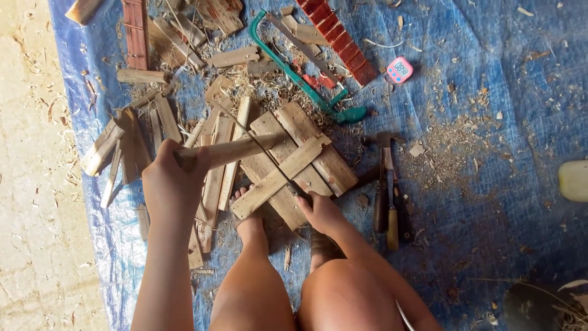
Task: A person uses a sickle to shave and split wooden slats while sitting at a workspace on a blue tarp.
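Your knees sit nearest. Your left hand is closed around the wooden stick, light and stiff; your right hand pinches the blade across it, above the planks.

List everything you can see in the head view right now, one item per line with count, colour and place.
wooden stick: one, pale brown, held over the board stack
thin blade: one, dark, running from the right hand up across the stick
board stack: several flat pieces, brown, centre
loose wood strips: many, brown, left and upper left
hacksaw: one, green frame, top centre
slatted piece: one, red, top centre
timer: one, pink, upper right
hand tools: a few, wooden handles, right of the stack
tarp: one, blue, under everything
feet and legs: two, bottom centre
left hand: gripping the stick's end
right hand: on the blade's lower end
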